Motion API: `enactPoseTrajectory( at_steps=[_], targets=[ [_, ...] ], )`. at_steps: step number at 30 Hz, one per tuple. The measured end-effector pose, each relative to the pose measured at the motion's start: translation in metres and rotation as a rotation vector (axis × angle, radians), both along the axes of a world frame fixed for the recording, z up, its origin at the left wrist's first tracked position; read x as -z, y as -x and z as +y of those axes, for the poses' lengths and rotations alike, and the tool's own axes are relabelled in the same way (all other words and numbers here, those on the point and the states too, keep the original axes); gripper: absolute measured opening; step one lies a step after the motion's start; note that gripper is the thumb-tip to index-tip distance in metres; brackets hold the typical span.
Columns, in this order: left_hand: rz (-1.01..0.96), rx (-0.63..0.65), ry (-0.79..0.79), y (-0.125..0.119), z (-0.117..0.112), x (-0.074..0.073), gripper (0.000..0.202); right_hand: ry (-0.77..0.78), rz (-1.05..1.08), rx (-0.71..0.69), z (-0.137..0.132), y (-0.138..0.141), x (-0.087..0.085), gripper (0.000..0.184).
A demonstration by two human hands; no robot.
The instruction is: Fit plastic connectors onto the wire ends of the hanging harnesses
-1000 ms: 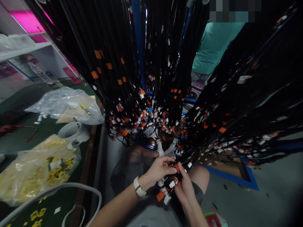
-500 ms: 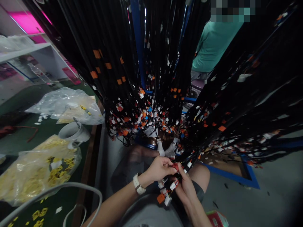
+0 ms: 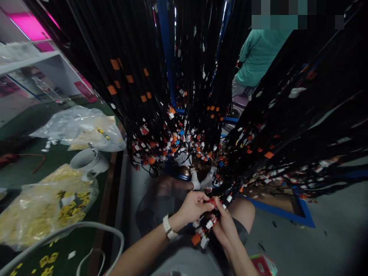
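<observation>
Over my lap, my left hand (image 3: 193, 207), with a white watch on its wrist, pinches a small red connector (image 3: 213, 201) at the end of a black wire harness (image 3: 238, 180). My right hand (image 3: 225, 226) is closed around the same bundle just below, its thumb against the red connector. White and orange connectors (image 3: 201, 238) dangle beneath both hands. Many more black harnesses (image 3: 161, 96) with orange tags hang from above in front of me.
A green table (image 3: 25, 168) on the left holds clear bags of yellow parts (image 3: 43, 207), a white mug (image 3: 89, 163) and a white cable (image 3: 71, 228). A person in a teal shirt (image 3: 258, 57) sits behind the harnesses. A blue frame (image 3: 299, 214) lies on the grey floor at right.
Almost nothing differs. Both hands stay on the red connector, with only slight finger shifts and a small camera drift.
</observation>
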State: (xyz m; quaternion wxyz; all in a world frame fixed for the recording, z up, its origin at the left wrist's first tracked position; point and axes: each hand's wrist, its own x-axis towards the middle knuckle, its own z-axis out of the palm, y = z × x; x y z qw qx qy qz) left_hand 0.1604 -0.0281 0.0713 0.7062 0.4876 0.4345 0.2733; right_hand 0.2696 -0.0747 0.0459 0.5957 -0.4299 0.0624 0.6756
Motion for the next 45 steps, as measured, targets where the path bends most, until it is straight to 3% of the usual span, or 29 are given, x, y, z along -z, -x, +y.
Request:
enactPoseTrajectory(
  at_steps=[5,8,12,16,21,28,38,45],
  targets=[
    [-0.08,0.023,0.084,0.007,0.002,0.011,0.049,0.012,0.139,0.019,0.005,-0.003,0.0,0.025],
    [-0.003,-0.01,0.034,0.018,0.001,0.021,0.056,-0.011,0.244,0.016,0.007,-0.008,0.001,0.022],
    [0.195,0.133,-0.006,0.033,-0.003,0.03,0.069,-0.032,0.309,0.029,0.01,-0.013,0.001,0.023],
    [0.131,0.247,0.023,0.039,-0.008,0.025,0.065,-0.062,0.303,0.037,0.013,-0.014,0.001,0.024],
    [0.053,0.271,0.087,0.037,-0.009,0.013,0.056,-0.07,0.229,0.029,0.012,-0.015,0.004,0.028],
    [-0.126,0.14,0.386,0.041,-0.007,0.026,0.052,-0.019,0.089,-0.08,0.006,-0.015,0.005,0.026],
    [-0.134,0.086,0.41,0.045,-0.005,0.031,0.052,0.036,-0.104,-0.111,-0.003,-0.014,0.019,0.026],
    [-0.1,0.072,0.407,0.046,-0.005,0.032,0.055,0.037,-0.307,-0.277,-0.011,-0.017,0.018,0.039]
  ],
)
